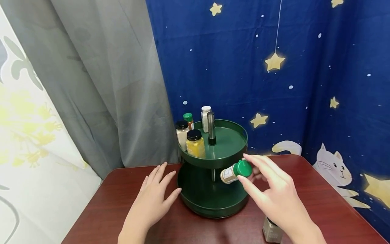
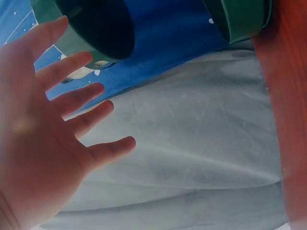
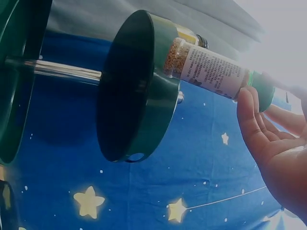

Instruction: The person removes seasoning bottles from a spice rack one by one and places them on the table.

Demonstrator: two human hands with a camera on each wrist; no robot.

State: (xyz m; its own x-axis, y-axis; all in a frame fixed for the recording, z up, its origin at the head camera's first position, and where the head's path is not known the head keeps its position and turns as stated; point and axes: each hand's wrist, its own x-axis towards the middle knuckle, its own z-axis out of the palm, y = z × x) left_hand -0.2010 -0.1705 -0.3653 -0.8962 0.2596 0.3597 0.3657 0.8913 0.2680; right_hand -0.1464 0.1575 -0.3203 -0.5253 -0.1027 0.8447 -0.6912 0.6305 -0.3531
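Between thumb and fingers, my right hand (image 1: 272, 186) grips a spice jar (image 1: 229, 175) by its green cap, the jar tilted with its base toward the rack. Tan granules and a printed white label show on that spice jar (image 3: 213, 71) in the right wrist view. The two-tier green turntable rack (image 1: 213, 210) stands on the table, and the held jar overlaps its lower tier in the head view. My left hand (image 1: 152, 196) is spread with straight fingers at the rack's left side, holding nothing; the left wrist view shows its bare palm (image 2: 48, 139).
On the upper tier stand a yellow-filled jar (image 1: 196, 147), a black-capped pale jar (image 1: 181, 136), a green-capped jar (image 1: 189, 119) and a white-capped jar (image 1: 205, 122), around a metal post (image 1: 211, 127). Another jar (image 1: 272, 233) stands on the red-brown table (image 1: 100, 210), partly behind my right wrist. Curtains hang behind.
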